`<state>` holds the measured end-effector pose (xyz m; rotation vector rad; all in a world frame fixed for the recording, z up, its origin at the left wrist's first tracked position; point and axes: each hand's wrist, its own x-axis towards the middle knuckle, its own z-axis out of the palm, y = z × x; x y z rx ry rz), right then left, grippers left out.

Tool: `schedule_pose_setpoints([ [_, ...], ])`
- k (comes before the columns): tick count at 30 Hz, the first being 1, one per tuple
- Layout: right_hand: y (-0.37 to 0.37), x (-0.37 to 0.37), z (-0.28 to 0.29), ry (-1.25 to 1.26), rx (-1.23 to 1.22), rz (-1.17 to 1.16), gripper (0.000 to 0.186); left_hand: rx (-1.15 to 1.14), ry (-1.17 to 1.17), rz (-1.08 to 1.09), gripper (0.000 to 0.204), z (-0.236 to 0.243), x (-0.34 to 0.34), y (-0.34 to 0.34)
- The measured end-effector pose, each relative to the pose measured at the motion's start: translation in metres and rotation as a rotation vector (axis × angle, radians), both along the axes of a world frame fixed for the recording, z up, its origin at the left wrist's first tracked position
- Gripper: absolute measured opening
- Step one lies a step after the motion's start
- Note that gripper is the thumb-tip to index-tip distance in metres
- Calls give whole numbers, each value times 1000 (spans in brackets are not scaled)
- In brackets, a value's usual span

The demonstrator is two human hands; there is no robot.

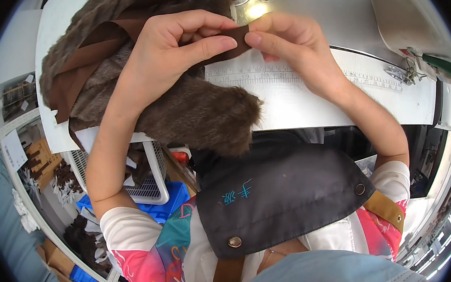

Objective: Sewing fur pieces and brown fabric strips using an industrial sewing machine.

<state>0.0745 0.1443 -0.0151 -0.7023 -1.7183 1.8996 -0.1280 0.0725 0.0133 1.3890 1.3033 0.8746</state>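
Between my two hands a strip of dark brown fabric [223, 48] is pinched, its end held up above the white table. My left hand [186, 43] grips it between thumb and fingers, a little in from the end. At the end itself, the thumb and fingertips of my right hand [289, 40] are closed on the fabric. A brown fur piece [196, 109] with brown cloth lining [84, 62] lies under and left of my left arm. Part of it hangs over the table's near edge. Where the strip joins the piece is hidden behind my left hand.
A ruler scale [263, 75] runs along the white tabletop [297, 109]. Beyond it is a metal machine plate [327, 21]. A green-handled tool [438, 63] hangs at the right. Below the table's left side are a white basket [156, 173] and a blue crate [174, 198].
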Motion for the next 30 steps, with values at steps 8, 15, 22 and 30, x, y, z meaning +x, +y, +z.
schedule_pose_setpoints([
  [8, 8, 3, -9, 142, -539, 398, 16, 45, -173, -42, 18, 1, 7, -6],
  [15, 6, 3, -7, 106, -617, 394, 18, 63, -221, -190, 24, 2, 8, -3],
  [22, 4, 3, -12, 157, -612, 392, 18, 131, -136, -120, 14, 3, 7, -5],
  [30, -16, 2, -1, -56, 726, 28, 23, 0, -77, -24, 6, 9, 10, -6],
])
